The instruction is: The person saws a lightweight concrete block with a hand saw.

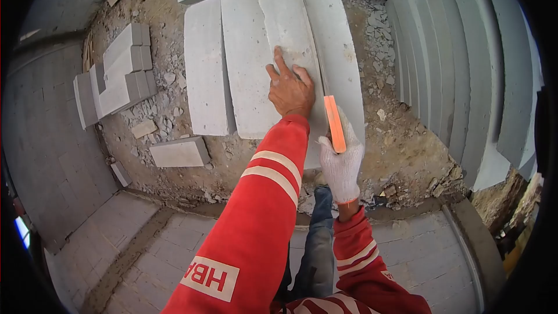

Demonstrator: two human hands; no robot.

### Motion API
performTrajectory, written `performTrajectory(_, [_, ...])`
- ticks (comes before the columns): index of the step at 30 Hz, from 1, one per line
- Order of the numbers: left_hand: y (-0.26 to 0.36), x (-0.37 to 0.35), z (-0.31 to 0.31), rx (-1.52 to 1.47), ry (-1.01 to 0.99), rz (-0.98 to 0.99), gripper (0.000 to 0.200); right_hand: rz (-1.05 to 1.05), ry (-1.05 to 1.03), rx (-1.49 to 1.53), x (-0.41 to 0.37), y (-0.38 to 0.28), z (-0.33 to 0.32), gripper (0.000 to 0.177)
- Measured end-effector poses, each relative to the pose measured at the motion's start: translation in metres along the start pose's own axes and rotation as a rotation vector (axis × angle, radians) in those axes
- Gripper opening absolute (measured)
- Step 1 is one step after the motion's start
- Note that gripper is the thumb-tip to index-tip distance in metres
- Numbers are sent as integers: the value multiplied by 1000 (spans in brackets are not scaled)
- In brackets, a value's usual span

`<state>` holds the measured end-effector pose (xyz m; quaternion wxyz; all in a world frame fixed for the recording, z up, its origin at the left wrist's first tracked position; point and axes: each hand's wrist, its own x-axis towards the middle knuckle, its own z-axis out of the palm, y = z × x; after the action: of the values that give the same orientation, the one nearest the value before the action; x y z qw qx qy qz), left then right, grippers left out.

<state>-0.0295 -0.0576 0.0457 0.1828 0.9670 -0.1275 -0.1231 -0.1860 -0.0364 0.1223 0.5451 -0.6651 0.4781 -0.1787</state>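
Observation:
My bare left hand [290, 88] presses down on a long pale block [285, 14], its fingers spread and pointing away from me. In a white knitted glove, my right hand [342, 160] is wrapped round the orange handle of a saw [335, 125]. The narrow blade runs forward from the handle along the right edge of that block. Under and beside it lie more pale blocks, one on the right [343, 40] and two on the left [203, 67]. The glove hides part of the handle.
Upright slabs [447, 52] stand in a row at the right. A small stack of blocks [125, 81] and a single block [180, 152] lie at the left among rubble [154, 113]. Block walls [52, 157] rise at the left, and a block surface runs along the bottom.

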Motion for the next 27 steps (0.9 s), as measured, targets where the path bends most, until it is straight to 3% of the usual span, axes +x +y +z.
performTrajectory(1, [-2, 3, -1, 17, 9, 14, 63, 101, -41, 6, -18, 1, -7, 62])
performTrajectory(4, [-2, 1, 1, 19, 32, 13, 63, -26, -3, -42, -11, -8, -12, 63])
performTrajectory(6, [-2, 1, 0, 26, 5, 9, 64, -46, 13, 70, 66, -19, 11, 52])
performTrajectory(8, [-10, -3, 4, 20, 9, 44, 65, 25, -139, -81, 165, -40, 42, 38])
performTrajectory(10, [-5, 4, 1, 1, -34, 16, 66, 30, -46, -4, 210, -73, 62, 33])
performTrajectory(13, [-2, 2, -4, -6, -25, 26, 65, -28, -40, -106, 203, -65, 58, 35])
performTrajectory(14, [-5, 2, -2, -26, 5, 51, 65, -42, -23, -22, 177, -53, 51, 42])
performTrajectory(15, [-1, 1, -4, -43, -11, 33, 65, 71, -106, 34, 142, -48, 35, 48])
performTrajectory(17, [2, -1, -7, -23, -25, -14, 64, -88, -20, -4, 56, -11, 13, 58])
performTrajectory(18, [-3, -1, 0, 14, 16, 25, 64, 20, -64, -25, 19, -7, -2, 64])
performTrajectory(19, [-4, -3, 1, 9, 8, 5, 64, -150, -28, -165, -3, -1, -11, 67])
performTrajectory(21, [-3, -1, -1, -28, -45, 0, 64, -25, -54, -157, -4, -17, -18, 65])
performTrajectory(23, [-5, -2, 0, -8, -48, 3, 64, 31, -32, -4, 51, -17, 3, 58])
performTrajectory(27, [-7, 0, 3, -62, 18, 37, 66, -6, -55, -7, 181, -59, 48, 48])
